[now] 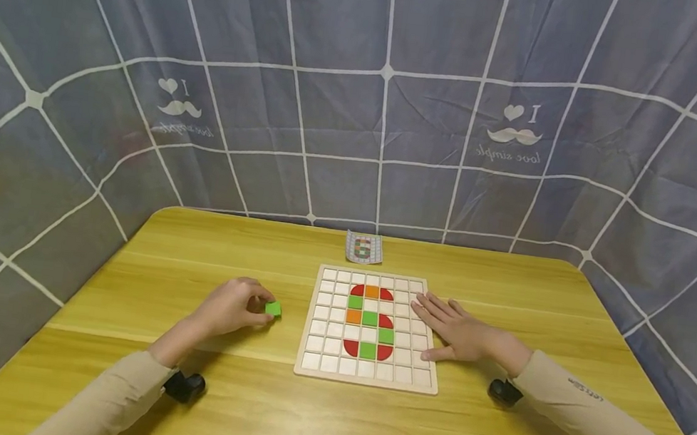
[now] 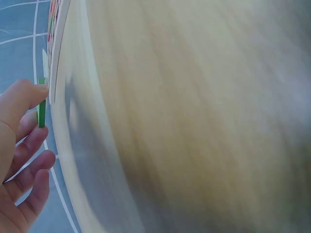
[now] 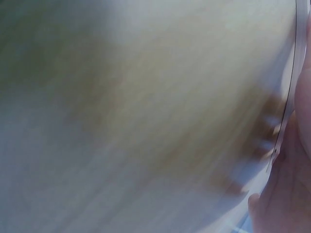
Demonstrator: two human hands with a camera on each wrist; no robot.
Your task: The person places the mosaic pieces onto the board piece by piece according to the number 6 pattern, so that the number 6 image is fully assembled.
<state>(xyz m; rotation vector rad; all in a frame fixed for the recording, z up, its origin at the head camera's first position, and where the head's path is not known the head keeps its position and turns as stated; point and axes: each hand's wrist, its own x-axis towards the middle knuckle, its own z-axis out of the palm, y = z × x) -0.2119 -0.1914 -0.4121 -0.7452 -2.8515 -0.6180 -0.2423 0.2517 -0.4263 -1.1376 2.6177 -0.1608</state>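
My left hand [image 1: 233,308] pinches a green square tile [image 1: 273,308] between thumb and fingers, left of the board. In the left wrist view the tile [image 2: 42,104] appears edge-on, thin and flat, with the lower fingers loosely bent below it. The pale wooden grid board [image 1: 321,366] carries red rounded pieces, orange squares and green squares, laid out in an S-like figure among white cells. My right hand [image 1: 461,332] rests with spread fingers on the board's right edge. In the right wrist view that hand [image 3: 282,194] shows only partly, at the right border.
Behind the board lies a small printed card [image 1: 364,248] with a similar coloured figure on a grid. The yellow wood-grain table [image 1: 222,246] ends at a grey-blue curtain [image 1: 334,115] with white lines. Dark wrist cameras sit under both sleeves.
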